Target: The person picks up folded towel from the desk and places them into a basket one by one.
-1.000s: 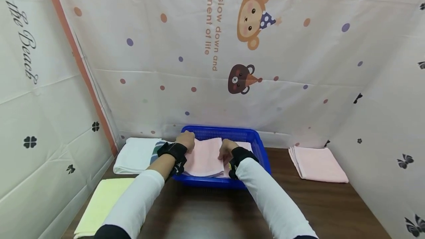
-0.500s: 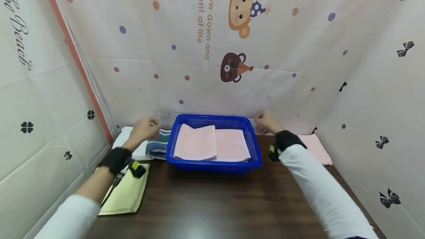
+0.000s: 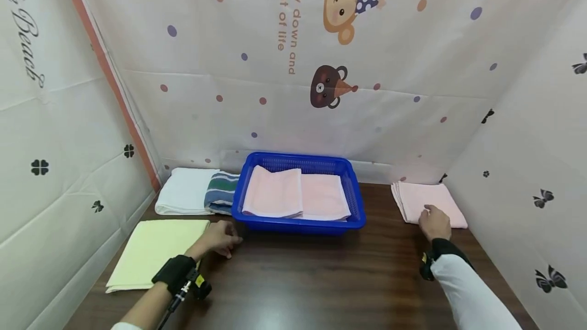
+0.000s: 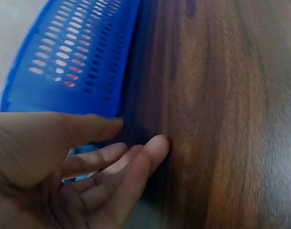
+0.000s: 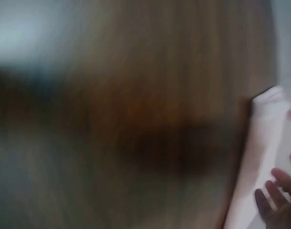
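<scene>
My left hand point(image 3: 219, 238) hovers near the basket's front left corner, fingers loosely bent and holding nothing. In the left wrist view its fingertips point(image 4: 157, 145) show against the brown table, just below the blue basket point(image 4: 74, 90). At the right, my right hand point(image 3: 434, 223) overlaps the front edge of a folded pink towel point(image 3: 422, 196). The right wrist view is blurred, with fingers point(image 5: 275, 193) spread beside that towel and nothing between them. Inside the blue plastic basket point(image 3: 298, 224) lie two folded pink towels, the left one point(image 3: 275, 192) overlapping the right one point(image 3: 323, 197).
Left of the basket lie a folded white towel point(image 3: 183, 192) and a striped towel point(image 3: 222, 192). A folded yellow towel point(image 3: 156, 251) is in front of them, beside my left forearm. Patterned cloth walls point(image 3: 284, 121) enclose the wooden table point(image 3: 312, 279).
Both hands have left the towels in the basket. My left hand has swung out, then forward of the basket's left corner; my right hand has moved right to the separate pink towel.
</scene>
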`<action>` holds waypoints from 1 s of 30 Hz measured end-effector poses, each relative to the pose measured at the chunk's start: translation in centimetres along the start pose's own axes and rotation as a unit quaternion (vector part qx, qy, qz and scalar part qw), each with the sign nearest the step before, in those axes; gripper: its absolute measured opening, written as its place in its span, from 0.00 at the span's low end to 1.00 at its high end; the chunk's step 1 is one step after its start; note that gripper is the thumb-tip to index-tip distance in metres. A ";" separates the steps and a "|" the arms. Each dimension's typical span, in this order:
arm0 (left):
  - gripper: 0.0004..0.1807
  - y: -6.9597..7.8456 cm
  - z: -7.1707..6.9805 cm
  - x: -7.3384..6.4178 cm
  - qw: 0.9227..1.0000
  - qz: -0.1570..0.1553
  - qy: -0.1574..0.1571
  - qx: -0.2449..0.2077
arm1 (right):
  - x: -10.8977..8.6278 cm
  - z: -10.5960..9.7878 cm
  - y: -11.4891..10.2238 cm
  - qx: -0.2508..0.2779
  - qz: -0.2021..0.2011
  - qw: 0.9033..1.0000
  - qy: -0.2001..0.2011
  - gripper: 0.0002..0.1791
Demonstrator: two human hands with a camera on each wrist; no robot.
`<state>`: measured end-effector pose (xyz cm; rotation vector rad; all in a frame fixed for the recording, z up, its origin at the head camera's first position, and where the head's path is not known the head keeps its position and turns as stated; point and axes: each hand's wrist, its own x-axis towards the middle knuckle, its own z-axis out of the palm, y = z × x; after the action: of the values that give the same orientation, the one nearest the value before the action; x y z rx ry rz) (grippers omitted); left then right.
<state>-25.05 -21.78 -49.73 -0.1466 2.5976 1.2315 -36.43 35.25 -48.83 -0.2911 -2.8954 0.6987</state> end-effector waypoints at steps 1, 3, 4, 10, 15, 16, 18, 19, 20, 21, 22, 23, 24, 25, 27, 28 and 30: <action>0.12 0.1 0.2 0.3 1.000 -0.005 0.001 0.016 | 0.0 0.3 0.5 -0.004 -0.010 1.000 -0.003 0.25; 0.16 0.5 0.5 0.6 1.000 -0.022 -0.005 0.020 | 0.1 0.5 1.5 -0.017 -0.047 0.999 -0.004 0.24; 0.18 0.6 0.6 0.7 0.999 -0.031 -0.009 0.020 | 0.2 0.6 1.9 -0.020 -0.066 0.998 0.000 0.24; 0.20 1.5 0.7 0.7 0.998 -0.063 -0.028 0.005 | 0.9 0.9 3.4 -0.046 -0.086 0.995 -0.028 0.25; 0.20 1.3 0.5 0.7 0.997 -0.073 -0.023 0.011 | 0.8 1.7 2.7 -0.112 -0.074 0.989 -0.069 0.23; 0.20 1.2 0.4 0.6 0.997 -0.073 -0.020 0.011 | 0.8 1.8 2.4 -0.115 -0.076 0.988 -0.070 0.21; 0.20 1.2 0.5 0.5 0.997 -0.070 -0.023 0.014 | 0.2 1.3 2.3 -0.114 -0.073 0.987 -0.082 0.17; 0.20 1.1 0.5 0.5 0.997 -0.068 -0.024 0.014 | 0.0 1.0 2.3 -0.112 -0.078 0.987 -0.088 0.15; 0.20 1.1 0.6 0.4 0.997 -0.066 -0.024 0.013 | -0.2 0.7 2.2 -0.112 -0.081 0.985 -0.100 0.14; 0.20 1.0 0.6 0.4 0.997 -0.066 -0.024 0.011 | -0.4 0.5 2.1 -0.112 -0.083 0.984 -0.113 0.15; 0.20 1.0 0.6 0.4 0.998 -0.065 -0.024 0.012 | -0.6 0.2 2.1 -0.113 -0.087 0.981 -0.128 0.18; 0.20 0.9 0.6 0.3 0.998 -0.062 -0.022 0.013 | -0.8 -0.1 1.9 -0.114 -0.089 0.979 -0.145 0.22; 0.20 0.9 0.6 0.3 0.998 -0.059 -0.021 0.013 | -0.9 -0.3 1.9 -0.113 -0.099 0.975 -0.162 0.26; 0.20 0.9 0.6 0.3 0.998 -0.056 -0.019 0.014 | -1.2 -0.5 1.8 -0.109 -0.111 0.971 -0.181 0.30; 0.20 0.9 0.5 0.3 0.998 -0.052 -0.018 0.015 | -1.8 -0.9 1.5 -0.093 -0.127 0.964 -0.216 0.38; 0.20 0.9 0.5 0.2 0.998 -0.050 -0.019 0.015 | -2.2 -1.0 1.4 -0.084 -0.133 0.960 -0.230 0.41; 0.19 0.8 0.6 0.1 0.998 -0.050 -0.020 0.012 | -3.2 -1.2 1.2 -0.065 -0.139 0.955 -0.254 0.43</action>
<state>-25.21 -20.77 -49.52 -0.2432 2.5376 1.1556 -32.88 36.12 -48.64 0.3318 -3.3680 0.6047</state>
